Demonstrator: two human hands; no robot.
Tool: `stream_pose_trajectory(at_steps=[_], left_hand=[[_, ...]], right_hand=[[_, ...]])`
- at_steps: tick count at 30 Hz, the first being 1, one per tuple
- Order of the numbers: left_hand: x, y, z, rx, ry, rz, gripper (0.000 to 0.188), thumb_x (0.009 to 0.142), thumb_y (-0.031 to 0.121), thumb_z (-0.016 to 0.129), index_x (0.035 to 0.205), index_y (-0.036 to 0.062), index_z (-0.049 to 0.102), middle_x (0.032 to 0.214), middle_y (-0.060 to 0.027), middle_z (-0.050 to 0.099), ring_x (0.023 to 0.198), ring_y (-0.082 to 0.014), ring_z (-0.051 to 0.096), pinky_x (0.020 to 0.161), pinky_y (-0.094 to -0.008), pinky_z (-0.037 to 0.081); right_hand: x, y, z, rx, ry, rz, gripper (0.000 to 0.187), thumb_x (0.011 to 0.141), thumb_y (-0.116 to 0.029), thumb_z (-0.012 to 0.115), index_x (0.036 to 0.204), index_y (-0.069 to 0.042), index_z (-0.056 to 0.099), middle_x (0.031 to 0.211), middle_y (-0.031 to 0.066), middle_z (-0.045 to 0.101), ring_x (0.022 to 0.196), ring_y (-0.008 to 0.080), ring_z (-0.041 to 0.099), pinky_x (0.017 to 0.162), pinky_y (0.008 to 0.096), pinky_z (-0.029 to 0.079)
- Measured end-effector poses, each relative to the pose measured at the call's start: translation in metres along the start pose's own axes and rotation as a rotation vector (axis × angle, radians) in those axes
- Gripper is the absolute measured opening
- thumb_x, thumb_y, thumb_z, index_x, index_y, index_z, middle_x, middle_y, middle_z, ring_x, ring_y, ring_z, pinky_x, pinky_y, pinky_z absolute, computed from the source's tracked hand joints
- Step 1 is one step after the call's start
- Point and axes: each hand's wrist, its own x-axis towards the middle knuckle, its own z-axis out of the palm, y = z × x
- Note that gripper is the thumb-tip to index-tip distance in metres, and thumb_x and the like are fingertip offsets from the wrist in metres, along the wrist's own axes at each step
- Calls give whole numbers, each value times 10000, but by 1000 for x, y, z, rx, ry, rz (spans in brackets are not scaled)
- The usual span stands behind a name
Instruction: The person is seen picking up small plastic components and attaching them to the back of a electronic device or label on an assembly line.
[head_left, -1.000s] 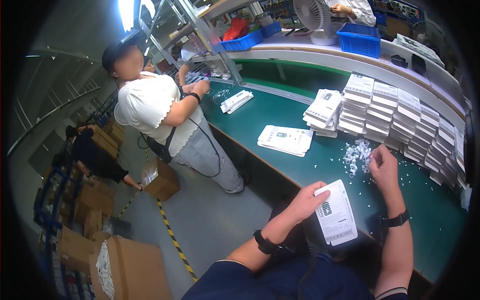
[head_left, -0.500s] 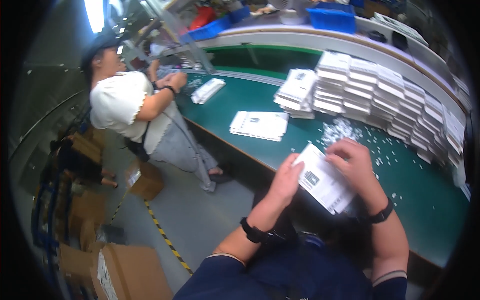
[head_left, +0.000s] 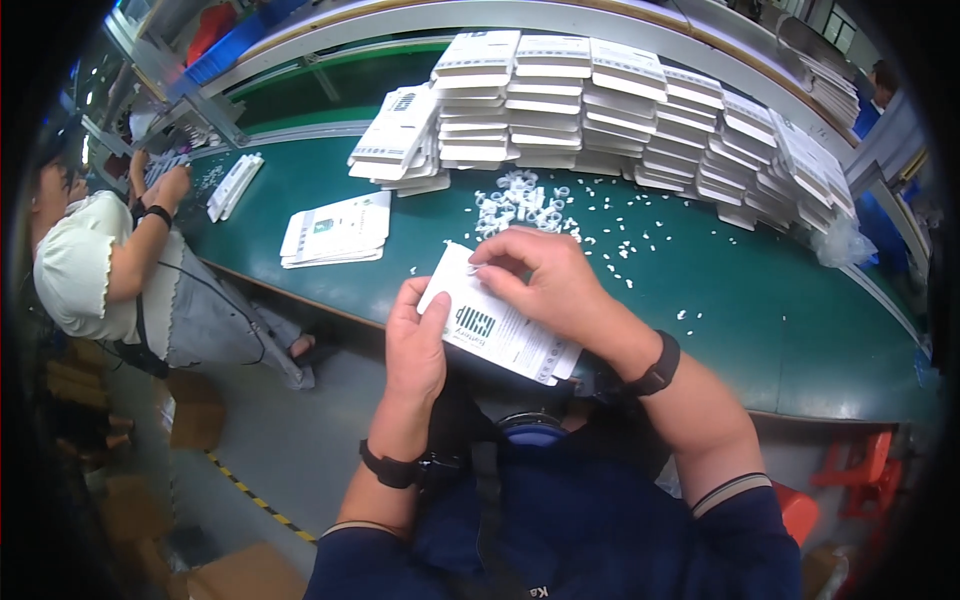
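Observation:
My left hand (head_left: pixel 414 350) grips one end of a flat white printed carton (head_left: pixel 505 340), with the thumb on its upper face. The carton is tilted above the bench's front edge. Over the carton's far left end, my right hand (head_left: pixel 545 275) is closed in a pinch; a small whitish piece shows at the fingertips, too small to make out. Just beyond lies a heap of small white plastic rings (head_left: pixel 520 203), with loose white bits (head_left: pixel 625 240) scattered to its right. A low pile of similar flat cartons (head_left: pixel 335 230) rests to the left.
Tall stacks of white cartons (head_left: pixel 550 100) line the back of the green bench (head_left: pixel 720 320). At the left, a co-worker (head_left: pixel 95 250) stands at the same bench, near a small carton bundle (head_left: pixel 236 187). Red stools (head_left: pixel 860 465) stand below right; cardboard boxes (head_left: pixel 195 410) are on the floor.
The view has swung right, so the co-worker and stacks sit further left. My right hand has gone from loosely curled fingers to a pinch at the carton's end. The left hand still holds the carton.

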Motion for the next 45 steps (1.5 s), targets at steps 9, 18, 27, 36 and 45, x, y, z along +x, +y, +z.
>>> stream_pose_trajectory(at_steps=[9,18,27,36,45], left_hand=[[-2,-3,8,91,-85,-9,170,996,99,456,1154,37,478,902,-40,608,704,-38,556,594,-184,457],[0,-2,13,144,-118,-59,177,1010,118,404,1170,44,428,829,-35,588,585,-32,520,464,-174,413],[-3,-3,19,33,-118,-81,180,1011,107,435,1160,10,413,962,-107,610,723,-119,637,544,-250,556],[-8,-6,15,264,-22,69,258,973,82,558,1184,-66,555,1031,-116,637,818,-85,614,697,-221,514],[-3,-14,18,533,-55,255,317,978,88,551,1246,-79,575,1054,-74,648,979,-110,582,839,-234,446]], right_hand=[[-2,1,6,-78,-26,-45,99,819,-110,670,853,-37,613,824,108,604,712,275,637,625,366,509],[-2,9,10,-214,-54,-189,103,800,-133,666,838,-69,595,840,97,559,744,296,603,633,399,489],[-3,14,18,-358,-1,-143,136,790,-96,683,862,-53,577,837,91,559,725,261,617,625,365,491],[-4,11,17,-373,-26,-68,130,789,-145,651,809,-41,576,821,115,565,751,312,607,634,420,502],[-5,3,10,-508,-50,89,119,781,-140,635,809,-43,572,796,118,580,715,325,611,638,422,491]])
